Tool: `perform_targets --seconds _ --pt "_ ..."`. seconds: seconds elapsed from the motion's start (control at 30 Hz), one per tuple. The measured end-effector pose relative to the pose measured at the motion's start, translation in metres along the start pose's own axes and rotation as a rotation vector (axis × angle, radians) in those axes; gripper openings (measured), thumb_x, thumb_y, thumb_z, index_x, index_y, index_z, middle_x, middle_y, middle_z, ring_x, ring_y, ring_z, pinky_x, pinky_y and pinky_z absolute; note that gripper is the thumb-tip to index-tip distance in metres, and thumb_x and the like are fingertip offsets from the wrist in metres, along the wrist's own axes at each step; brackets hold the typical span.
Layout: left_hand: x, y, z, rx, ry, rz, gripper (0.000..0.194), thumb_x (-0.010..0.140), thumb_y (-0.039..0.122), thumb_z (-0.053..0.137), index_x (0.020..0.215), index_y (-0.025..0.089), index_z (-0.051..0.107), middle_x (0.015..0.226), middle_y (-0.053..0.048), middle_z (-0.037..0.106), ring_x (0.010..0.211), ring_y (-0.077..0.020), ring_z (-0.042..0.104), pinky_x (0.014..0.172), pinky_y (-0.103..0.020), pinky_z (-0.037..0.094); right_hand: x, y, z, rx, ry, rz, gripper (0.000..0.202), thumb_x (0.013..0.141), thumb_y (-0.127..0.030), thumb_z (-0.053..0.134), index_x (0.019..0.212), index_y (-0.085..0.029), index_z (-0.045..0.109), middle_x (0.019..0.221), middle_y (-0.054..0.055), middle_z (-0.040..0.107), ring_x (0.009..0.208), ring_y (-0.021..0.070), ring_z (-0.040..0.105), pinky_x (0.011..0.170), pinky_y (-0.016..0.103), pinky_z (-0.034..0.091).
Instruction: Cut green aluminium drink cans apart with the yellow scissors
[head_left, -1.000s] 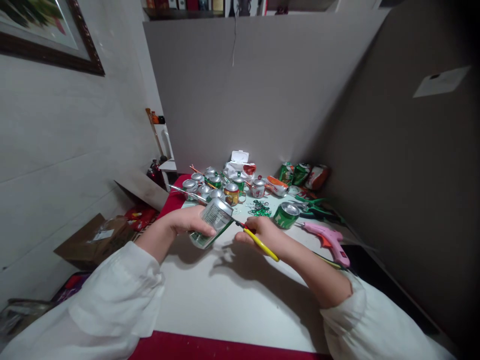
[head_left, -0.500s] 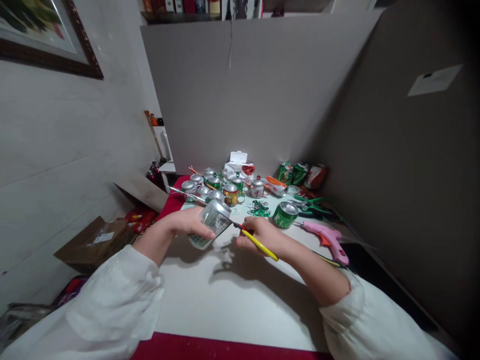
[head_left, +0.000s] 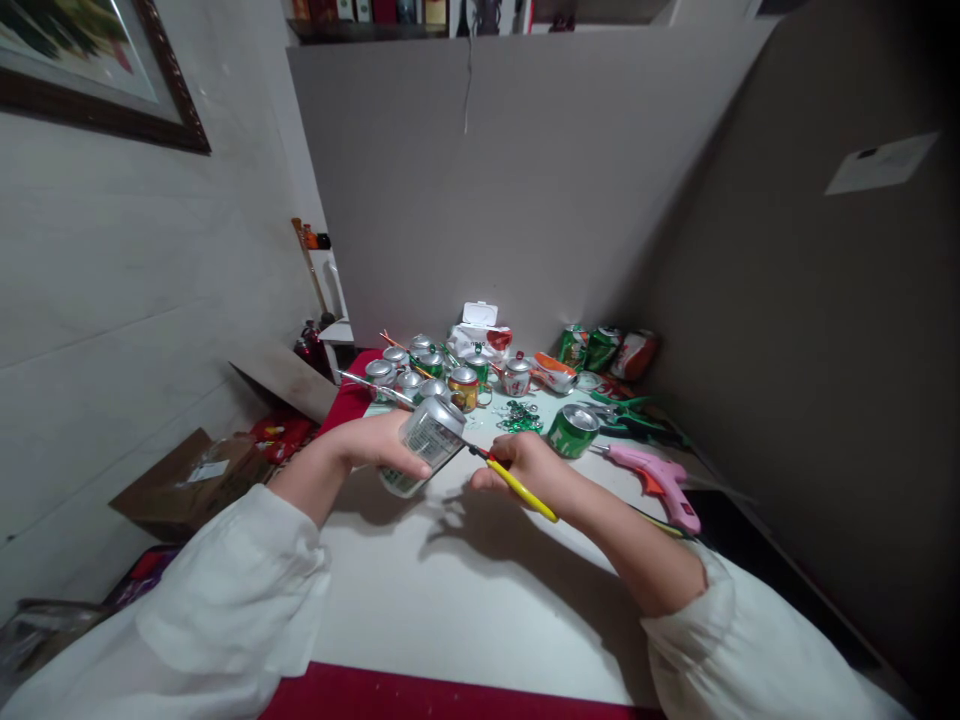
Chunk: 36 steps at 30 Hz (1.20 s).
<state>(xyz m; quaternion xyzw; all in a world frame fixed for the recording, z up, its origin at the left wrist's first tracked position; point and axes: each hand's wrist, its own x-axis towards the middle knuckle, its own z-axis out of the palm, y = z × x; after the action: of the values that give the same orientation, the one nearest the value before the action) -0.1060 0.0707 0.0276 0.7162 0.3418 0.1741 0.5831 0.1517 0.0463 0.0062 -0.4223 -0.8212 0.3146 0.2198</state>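
Observation:
My left hand (head_left: 388, 447) is wrapped around a silver drink can (head_left: 429, 437) with printed text on its side, tilted above the white table. In my right hand (head_left: 523, 466) is a pair of pliers (head_left: 517, 486) with yellow handles, some red and a dark head. Their dark tip points at the can's edge; whether the jaws grip the metal I cannot make out. Right behind my right hand stands a short green can piece (head_left: 574, 431). A heap of green and silver pull tabs (head_left: 521, 416) lies beyond the hands.
Several small teapot-like can crafts (head_left: 463, 388) stand at the back left, near a wipes pack (head_left: 480, 340). Crushed cans (head_left: 602, 349) lean at the back right. A pink glue gun (head_left: 654, 480) and green-handled pliers (head_left: 626, 408) lie on the right. Grey panels (head_left: 510, 190) enclose the back.
Both hands keep nearly the same pose on the can and the pliers. The whole view has shifted very slightly; nothing was let go.

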Motion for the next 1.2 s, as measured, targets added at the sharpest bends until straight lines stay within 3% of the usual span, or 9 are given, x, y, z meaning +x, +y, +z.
perform_targets --seconds 0.13,0.27,0.47,0.57,0.93,1.2 --pt "-0.010 0.006 -0.005 -0.080 -0.150 -0.001 0.072 0.050 0.059 0.085 0.102 0.013 0.065 0.089 -0.010 0.070 0.084 -0.0252 0.065 0.076 -0.035 0.052 0.001 -0.006 -0.002 0.052 -0.013 -0.082 0.064 0.064 -0.079 0.066 0.055 -0.019 0.045 0.061 -0.003 0.042 0.059 0.0118 0.039 0.053 0.025 0.029" --pt "-0.013 0.006 -0.008 -0.157 -0.225 -0.036 0.067 0.049 0.046 0.089 0.102 0.014 0.066 0.096 -0.013 0.072 0.090 -0.0276 0.066 0.080 -0.037 0.053 -0.001 -0.009 -0.004 0.079 -0.040 -0.120 0.061 0.063 -0.075 0.070 0.058 -0.017 0.053 0.068 0.000 0.049 0.063 0.0133 0.045 0.056 0.025 0.035" --pt "-0.006 -0.008 -0.006 -0.128 -0.124 -0.077 0.044 0.051 0.033 0.089 0.082 0.013 0.066 0.078 -0.004 0.067 0.073 -0.0173 0.061 0.066 -0.026 0.051 -0.009 -0.013 -0.002 0.073 -0.096 -0.046 0.046 0.074 -0.061 0.069 0.071 -0.017 0.059 0.070 0.000 0.055 0.060 0.0125 0.046 0.055 0.024 0.037" --pt "-0.004 -0.009 -0.004 -0.118 -0.081 -0.091 0.043 0.051 0.029 0.088 0.084 0.013 0.066 0.080 -0.003 0.066 0.071 -0.0157 0.059 0.063 -0.024 0.049 -0.010 -0.011 0.001 0.058 -0.070 -0.007 0.047 0.075 -0.063 0.068 0.070 -0.017 0.056 0.064 -0.002 0.050 0.059 0.0124 0.042 0.053 0.024 0.035" --pt "-0.002 -0.005 -0.004 -0.100 0.023 -0.091 0.044 0.052 0.026 0.085 0.088 0.012 0.066 0.083 -0.004 0.066 0.074 -0.0172 0.059 0.068 -0.028 0.047 -0.001 -0.002 0.007 0.040 0.038 0.040 0.062 0.069 -0.076 0.063 0.053 -0.020 0.039 0.056 -0.004 0.033 0.057 0.0109 0.030 0.050 0.025 0.023" --pt "-0.002 0.006 0.002 0.002 0.058 -0.101 0.044 0.051 0.024 0.085 0.089 0.013 0.067 0.081 -0.003 0.066 0.077 -0.0190 0.060 0.070 -0.029 0.047 -0.006 -0.011 0.005 0.035 -0.024 0.035 0.045 0.077 -0.062 0.062 0.068 -0.018 0.054 0.062 -0.002 0.046 0.060 0.0130 0.042 0.054 0.025 0.033"
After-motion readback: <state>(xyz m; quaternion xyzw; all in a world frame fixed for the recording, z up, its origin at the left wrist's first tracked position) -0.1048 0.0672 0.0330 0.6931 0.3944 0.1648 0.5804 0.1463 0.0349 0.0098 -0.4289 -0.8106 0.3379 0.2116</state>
